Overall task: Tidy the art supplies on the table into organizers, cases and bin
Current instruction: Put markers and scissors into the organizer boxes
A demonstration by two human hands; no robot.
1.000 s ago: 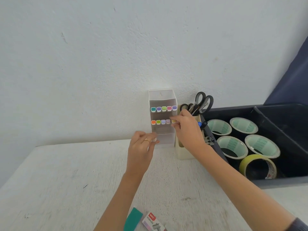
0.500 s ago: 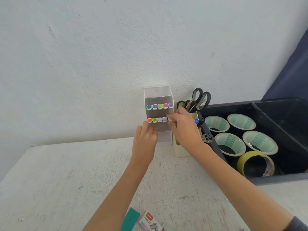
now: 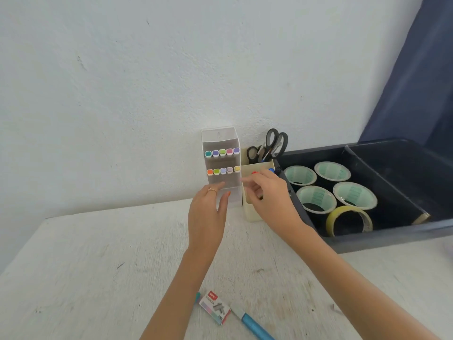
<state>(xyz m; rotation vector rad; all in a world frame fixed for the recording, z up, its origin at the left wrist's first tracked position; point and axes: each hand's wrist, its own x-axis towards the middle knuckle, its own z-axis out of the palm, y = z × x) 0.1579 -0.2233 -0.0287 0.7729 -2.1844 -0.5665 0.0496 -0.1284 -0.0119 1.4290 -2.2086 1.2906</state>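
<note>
Holding markers (image 3: 222, 152), apparently — clear case (image 3: 220, 136).

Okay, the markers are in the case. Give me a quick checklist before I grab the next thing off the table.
1. Marker case upright at the wall, five markers in each row: ok.
2. Left hand free, fingers straight by the case's base: ok.
3. Right hand loosely curled, holding nothing: ok.
4. Table tidied: not ok; staples box and blue pen lie near the front edge.
5. Tape rolls inside the bin: ok.
6. Room left in the cream holder: cannot tell.
</note>
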